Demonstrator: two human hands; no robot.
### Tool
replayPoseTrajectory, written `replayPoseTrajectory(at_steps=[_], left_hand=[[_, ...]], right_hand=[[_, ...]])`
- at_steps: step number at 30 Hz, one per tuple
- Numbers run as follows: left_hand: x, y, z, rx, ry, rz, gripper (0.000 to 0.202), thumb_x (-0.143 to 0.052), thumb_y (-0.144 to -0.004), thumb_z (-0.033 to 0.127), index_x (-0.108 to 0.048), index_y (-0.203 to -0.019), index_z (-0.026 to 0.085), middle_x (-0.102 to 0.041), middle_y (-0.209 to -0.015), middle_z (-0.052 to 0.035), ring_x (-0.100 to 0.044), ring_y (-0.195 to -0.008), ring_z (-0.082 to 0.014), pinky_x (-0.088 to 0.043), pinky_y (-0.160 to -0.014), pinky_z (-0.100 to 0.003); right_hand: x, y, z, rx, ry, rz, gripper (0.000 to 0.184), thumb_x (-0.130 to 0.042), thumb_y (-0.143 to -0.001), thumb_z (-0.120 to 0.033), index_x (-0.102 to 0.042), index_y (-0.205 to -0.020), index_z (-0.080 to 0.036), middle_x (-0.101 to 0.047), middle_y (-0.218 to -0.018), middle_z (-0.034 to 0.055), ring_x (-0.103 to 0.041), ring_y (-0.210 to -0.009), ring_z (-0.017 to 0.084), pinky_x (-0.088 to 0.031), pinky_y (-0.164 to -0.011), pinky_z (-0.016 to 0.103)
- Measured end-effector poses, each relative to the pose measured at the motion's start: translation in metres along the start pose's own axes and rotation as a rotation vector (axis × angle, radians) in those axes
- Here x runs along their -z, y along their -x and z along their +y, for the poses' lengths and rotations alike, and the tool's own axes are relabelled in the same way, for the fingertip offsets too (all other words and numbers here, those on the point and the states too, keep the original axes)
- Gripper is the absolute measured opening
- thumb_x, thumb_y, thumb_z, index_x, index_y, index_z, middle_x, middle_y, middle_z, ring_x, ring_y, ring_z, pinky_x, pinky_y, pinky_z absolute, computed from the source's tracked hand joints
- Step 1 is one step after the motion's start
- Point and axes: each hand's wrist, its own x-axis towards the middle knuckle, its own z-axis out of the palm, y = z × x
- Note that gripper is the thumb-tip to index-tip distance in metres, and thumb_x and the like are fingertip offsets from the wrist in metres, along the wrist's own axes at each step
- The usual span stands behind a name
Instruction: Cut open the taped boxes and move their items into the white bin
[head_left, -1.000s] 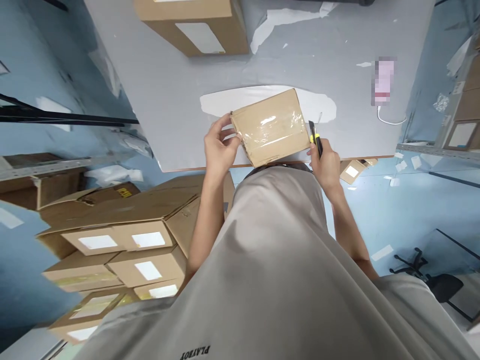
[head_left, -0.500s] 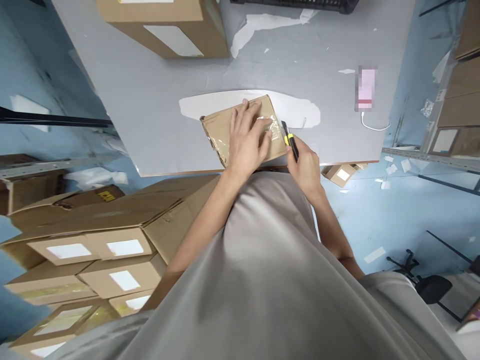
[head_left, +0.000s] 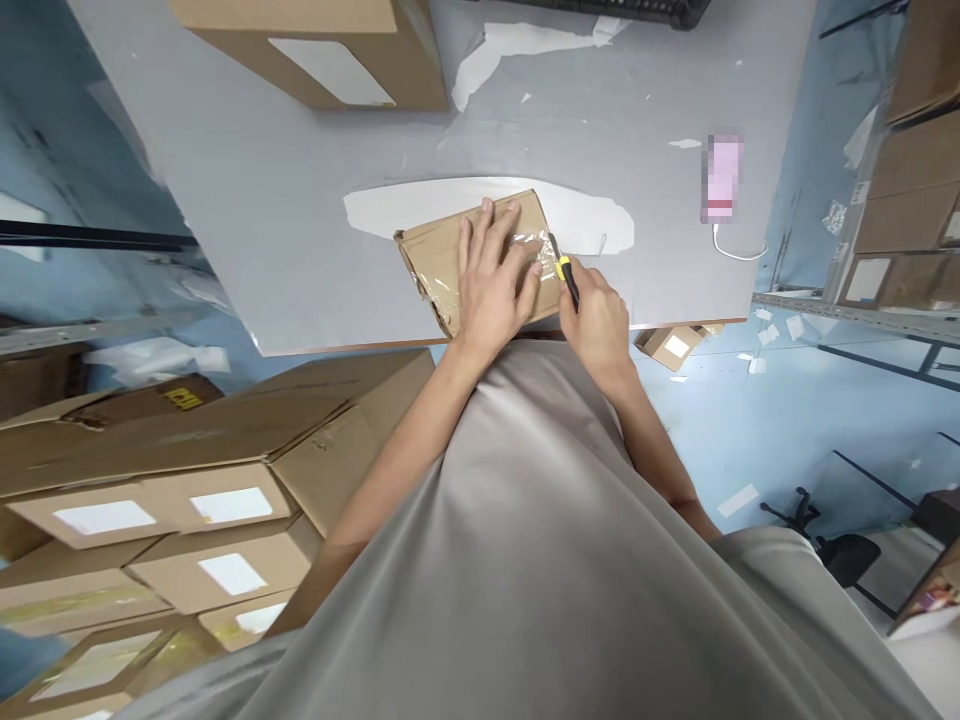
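Note:
A small cardboard box with shiny clear tape lies at the near edge of the grey table. Flat on its top rests my left hand, fingers spread. My right hand is wrapped round a black and yellow utility knife. The knife's tip is at the box's right edge, beside the tape; whether the blade is in the cardboard I cannot tell. Under the far side of the box shows a white torn patch on the table top.
A larger carton stands at the table's far left, near a black keyboard. A pink phone-like item with a white cable lies at right. Stacked cartons fill the lower left; a small box sits below the table edge.
My right hand has moved left with the utility knife, bringing its tip from just beside the box onto its right edge. My left hand stays on the box. The view has shifted slightly.

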Motion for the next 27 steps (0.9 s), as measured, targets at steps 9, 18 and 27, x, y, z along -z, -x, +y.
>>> replayPoseTrajectory(at_steps=[9, 18, 27], left_hand=[[-0.001, 0.001, -0.002, -0.01, 0.013, 0.0, 0.048, -0.066, -0.104, 0.073, -0.076, -0.135, 0.036, -0.054, -0.179, -0.0041, -0.019, -0.181, -0.0367, -0.001, -0.149, -0.067], [-0.003, 0.0, -0.005, 0.016, 0.085, -0.009, 0.051, -0.065, -0.104, 0.075, -0.074, -0.137, 0.037, -0.051, -0.181, -0.0032, -0.012, -0.183, -0.0336, -0.004, -0.15, -0.068], [-0.01, 0.005, -0.009, -0.007, -0.013, -0.016, 0.056, -0.055, -0.109, 0.077, -0.075, -0.136, 0.032, -0.048, -0.184, -0.0027, -0.013, -0.182, -0.0361, 0.001, -0.15, -0.067]], right_hand=[[0.007, 0.004, -0.019, -0.073, 0.101, -0.033, 0.055, -0.032, -0.12, -0.028, -0.047, -0.173, -0.017, -0.07, -0.148, 0.0219, -0.076, -0.127, 0.036, -0.061, -0.107, 0.048], [-0.003, -0.004, -0.035, -0.117, 0.174, -0.007, 0.06, -0.038, -0.12, -0.032, -0.039, -0.178, -0.017, -0.07, -0.146, 0.0254, -0.081, -0.12, 0.039, -0.065, -0.102, 0.05], [0.008, 0.02, -0.03, -0.217, 0.257, -0.102, 0.059, -0.041, -0.117, -0.019, -0.042, -0.176, -0.019, -0.082, -0.125, 0.02, -0.083, -0.112, 0.032, -0.063, -0.098, 0.039]])
